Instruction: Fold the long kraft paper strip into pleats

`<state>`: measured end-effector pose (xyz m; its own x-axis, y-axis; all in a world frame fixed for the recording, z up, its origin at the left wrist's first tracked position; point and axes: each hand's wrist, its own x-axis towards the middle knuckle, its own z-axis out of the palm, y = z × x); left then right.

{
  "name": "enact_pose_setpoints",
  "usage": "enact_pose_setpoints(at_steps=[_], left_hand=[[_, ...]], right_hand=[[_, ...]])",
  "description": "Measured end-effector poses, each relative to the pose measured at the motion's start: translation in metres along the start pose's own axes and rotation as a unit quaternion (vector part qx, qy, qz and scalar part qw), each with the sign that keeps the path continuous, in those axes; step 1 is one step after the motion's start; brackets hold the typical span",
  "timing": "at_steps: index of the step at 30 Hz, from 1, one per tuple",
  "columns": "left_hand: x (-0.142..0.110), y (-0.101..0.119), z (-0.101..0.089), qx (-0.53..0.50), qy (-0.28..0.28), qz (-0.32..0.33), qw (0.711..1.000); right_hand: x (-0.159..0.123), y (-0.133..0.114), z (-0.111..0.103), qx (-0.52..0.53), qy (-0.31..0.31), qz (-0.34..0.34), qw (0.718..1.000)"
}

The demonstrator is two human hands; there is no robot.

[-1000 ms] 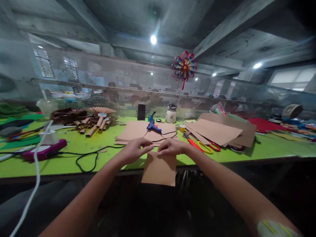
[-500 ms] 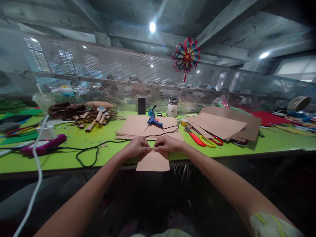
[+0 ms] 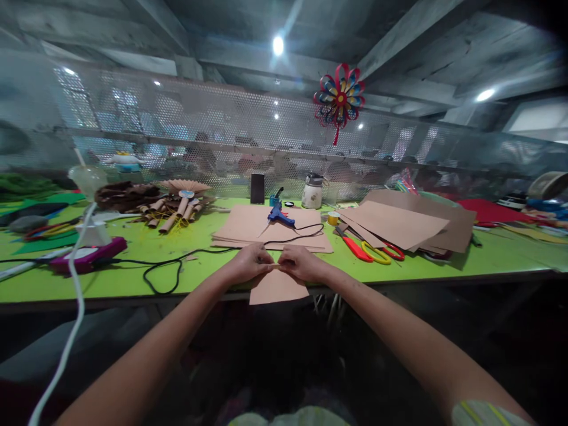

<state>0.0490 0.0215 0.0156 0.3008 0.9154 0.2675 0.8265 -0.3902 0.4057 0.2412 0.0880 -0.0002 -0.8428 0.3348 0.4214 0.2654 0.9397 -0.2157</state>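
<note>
Both hands meet at the front edge of the green table [image 3: 124, 278]. My left hand [image 3: 248, 263] and my right hand [image 3: 302, 263] each pinch the top edge of a small brown paper sheet [image 3: 277, 289], fingers closed on it. The sheet hangs down past the table edge toward me. Just behind my hands lies a stack of brown paper sheets [image 3: 248, 228] with a blue glue gun [image 3: 279, 218] on top, its black cord [image 3: 168, 272] looping left.
Red and yellow scissors [image 3: 370, 251] lie right of the hands, beside another pile of brown sheets [image 3: 408, 225]. Rolled paper tubes [image 3: 171, 214], a purple device [image 3: 84, 255] and a white cable [image 3: 73, 307] are at left. A mesh screen [image 3: 222, 136] backs the table.
The paper sheet has been drawn up and looks shorter below my hands; my hands have stayed pinched together at its top edge. The view shifted slightly.
</note>
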Motion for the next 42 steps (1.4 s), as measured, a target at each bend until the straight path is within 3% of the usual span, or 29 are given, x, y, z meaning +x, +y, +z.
enact_pose_setpoints(at_steps=[8,12,19,27,42], left_hand=[[-0.001,0.004,0.012,0.082,0.033,0.103,0.991],[-0.005,0.005,0.016,0.099,0.051,0.110,0.988],[-0.009,0.008,0.017,0.087,0.047,0.103,0.990],[-0.017,0.006,0.010,0.042,0.028,0.071,0.996],[-0.030,0.014,0.003,0.087,0.030,0.108,0.990]], right_hand=[[0.018,-0.011,-0.021,-0.129,-0.152,-0.037,0.979],[0.020,-0.012,-0.027,-0.169,-0.196,-0.068,0.964],[0.010,-0.015,-0.032,-0.165,-0.180,-0.068,0.967],[-0.006,0.001,-0.039,-0.137,-0.185,-0.059,0.971],[-0.026,-0.001,-0.036,-0.113,-0.126,-0.099,0.981]])
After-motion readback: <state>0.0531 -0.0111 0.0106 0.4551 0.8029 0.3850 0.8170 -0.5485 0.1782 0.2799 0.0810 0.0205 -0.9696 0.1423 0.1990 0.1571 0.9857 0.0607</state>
